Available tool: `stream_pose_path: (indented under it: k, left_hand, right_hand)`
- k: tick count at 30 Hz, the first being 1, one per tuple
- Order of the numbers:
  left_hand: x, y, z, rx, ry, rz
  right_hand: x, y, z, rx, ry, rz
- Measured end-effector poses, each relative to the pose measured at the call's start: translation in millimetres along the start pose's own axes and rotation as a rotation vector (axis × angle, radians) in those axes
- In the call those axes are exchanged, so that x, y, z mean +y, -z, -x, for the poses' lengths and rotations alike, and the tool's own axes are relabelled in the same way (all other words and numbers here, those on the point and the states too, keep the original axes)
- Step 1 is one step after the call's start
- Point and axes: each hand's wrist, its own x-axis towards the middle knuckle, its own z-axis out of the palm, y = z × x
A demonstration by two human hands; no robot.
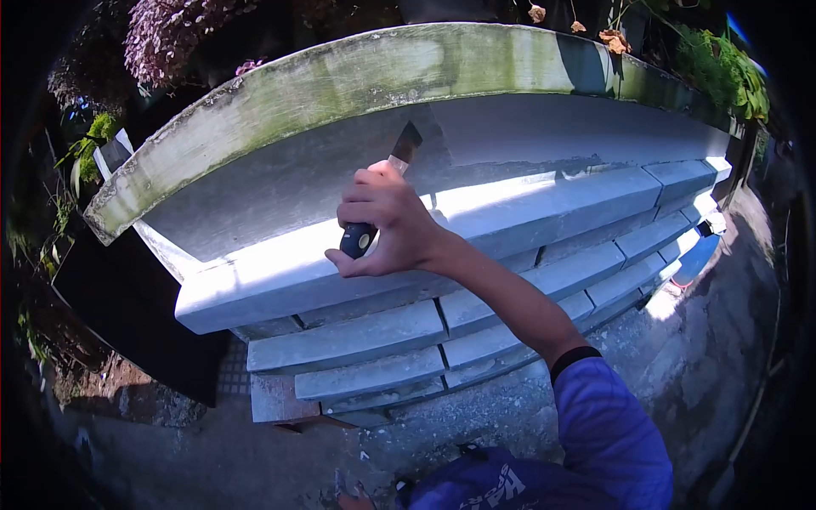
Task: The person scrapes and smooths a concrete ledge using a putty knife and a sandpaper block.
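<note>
Scraper [408,143]: dark angled blade, pale collar, dark handle with a light round spot near its butt. Located above the top ledge [527,204], left of that ledge's midpoint, well apart from its left front corner. Blade points up toward the curved rim [357,81], in front of the grey wall face [289,174]; whether it touches that face, cannot tell.

Right hand [387,217]: fingers curled round the handle, thumb below, scraper gripped in a closed hold. Forearm slants across the ledge from the lower right; purple-blue sleeve [608,412] with a black cuff.

Wall face: darker grey left of and around the blade, paler to the right, with a ragged boundary low down near the ledge's back edge. Strip of bright sun along the ledge top, broken by shadow.

Rim: whitish, stained green, bowed above the wall face. Purplish foliage [174,38] beyond its left part, green foliage [722,72] by its right end.

Below the ledge's front edge: stepped rows of grey slabs [365,336], dark gaps between them, down to rough ground [544,408].

Left hand [355,501]: at the bottom frame edge, mostly cut off; grip cannot be told. Blue object [699,259] near the slabs' right end, details too small.
</note>
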Motion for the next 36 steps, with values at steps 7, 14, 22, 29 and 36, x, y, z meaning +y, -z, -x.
stream_pose_path:
  k: [7, 14, 22, 29, 36]
  left_hand:
    - [34, 27, 21, 0.02, 0.03, 0.035]
    - [15, 14, 20, -0.11, 0.041, -0.078]
    - [18, 14, 32, 0.075, -0.123, 0.374]
    - [47, 27, 38, 0.062, -0.066, 0.313]
    - [-57, -16, 14, -0.029, -0.044, -0.027]
  right_hand:
    - [20, 13, -26, 0.033, -0.018, 0.148]
    - [27, -2, -31, 0.039, 0.06, 0.171]
    - [57, -10, -26, 0.122, -0.06, 0.048]
    - [43, -13, -32, 0.181, -0.019, 0.212]
    - [45, -14, -31, 0.212, -0.083, 0.191]
